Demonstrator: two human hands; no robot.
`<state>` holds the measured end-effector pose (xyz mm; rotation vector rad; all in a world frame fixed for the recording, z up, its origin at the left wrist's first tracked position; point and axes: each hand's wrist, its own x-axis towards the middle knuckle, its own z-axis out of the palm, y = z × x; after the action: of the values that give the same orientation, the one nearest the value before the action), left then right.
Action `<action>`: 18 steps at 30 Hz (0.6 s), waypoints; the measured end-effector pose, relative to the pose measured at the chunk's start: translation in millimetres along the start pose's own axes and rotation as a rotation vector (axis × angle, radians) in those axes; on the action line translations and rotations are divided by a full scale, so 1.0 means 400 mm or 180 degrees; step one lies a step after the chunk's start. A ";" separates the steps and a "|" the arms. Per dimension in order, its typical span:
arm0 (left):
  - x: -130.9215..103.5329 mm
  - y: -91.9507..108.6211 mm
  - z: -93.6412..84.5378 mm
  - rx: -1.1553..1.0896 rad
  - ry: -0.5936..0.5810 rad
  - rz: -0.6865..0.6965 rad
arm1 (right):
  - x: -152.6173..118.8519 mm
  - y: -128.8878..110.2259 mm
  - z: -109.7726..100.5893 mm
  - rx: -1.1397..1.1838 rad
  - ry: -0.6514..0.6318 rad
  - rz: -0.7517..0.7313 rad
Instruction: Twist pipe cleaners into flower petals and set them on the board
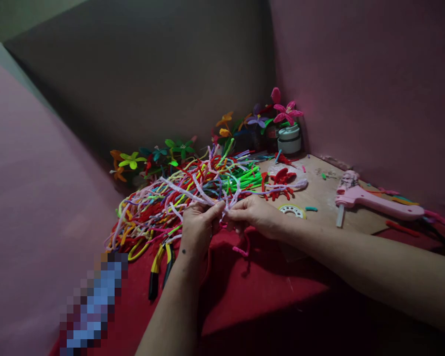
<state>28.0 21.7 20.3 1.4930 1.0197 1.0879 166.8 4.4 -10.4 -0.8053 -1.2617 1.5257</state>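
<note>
My left hand (198, 225) pinches pale lilac pipe cleaners (185, 192) between thumb and fingers. My right hand (257, 213) grips the same piece close by, fingertips pressed together. Several fuzzy ends fan out above the fingers, and one bends in a loop; the joint where they meet is partly hidden. Just behind both hands lies a large heap of multicoloured pipe cleaners (148, 212). Pliers with yellow and black handles (155, 277) rest beside my left wrist, their jaws under the heap. A bent pink pipe cleaner (243, 251) lies below my right hand.
On a board (326, 190) at the right are a pink glue gun (378, 201), a white-and-yellow tape roll (292, 211) and red pipe-cleaner pieces (283, 178). Finished pipe-cleaner flowers (131, 160) and a lidded jar (289, 142) stand behind. Red cloth (259, 291) covers the front.
</note>
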 end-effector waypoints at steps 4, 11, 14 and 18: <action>0.000 -0.006 0.015 0.0225 0.0221 0.0026 | -0.006 0.001 0.008 -0.0851 0.0297 -0.0222; 0.003 -0.015 0.025 0.0437 0.0590 0.0003 | -0.005 0.000 0.009 -0.0720 0.0298 0.0107; 0.003 -0.009 0.015 0.0262 0.0393 -0.0124 | -0.002 0.001 0.008 -0.0094 0.0123 0.0140; 0.004 -0.006 0.009 0.0183 0.0155 -0.0192 | 0.001 0.006 0.001 0.0274 0.0121 0.0001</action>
<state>31.6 23.0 17.6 1.4782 1.1314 1.0645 165.5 4.7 -12.6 -0.7753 -1.1602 1.5472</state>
